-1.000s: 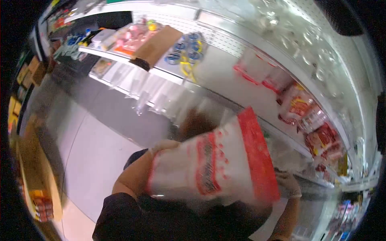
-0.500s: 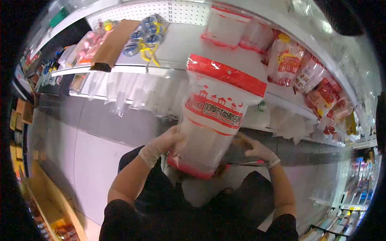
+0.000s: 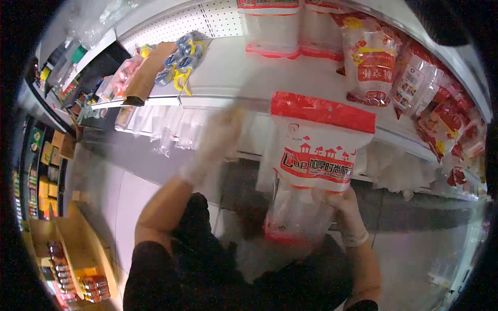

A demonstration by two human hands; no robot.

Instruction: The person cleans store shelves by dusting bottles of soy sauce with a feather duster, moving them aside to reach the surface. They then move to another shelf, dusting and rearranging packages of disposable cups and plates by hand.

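Note:
A pack of plastic cups, in a clear bag with a red top band and "Cup" lettering, is upright but slightly tilted in front of the shelf. My right hand, in a thin pale glove, grips it at its lower right side, thumb across the front. To the left of the pack, my gloved left hand is raised near the shelf's front edge. Motion smears its fingers; a yellowish patch shows at their tips, too blurred to name. The left hand is apart from the pack.
Similar cup packs stand at the shelf's back. Red-printed bags line its right side. Tape rolls with yellow parts lie beside a cardboard strip. Sleeved cups sit on the lower shelf. A wooden bin with bottles is at lower left.
The cup pack has shifted right and passed from my left hand's hold to my right hand's. My left hand has left the pack and risen toward the shelf edge. The view has shifted too.

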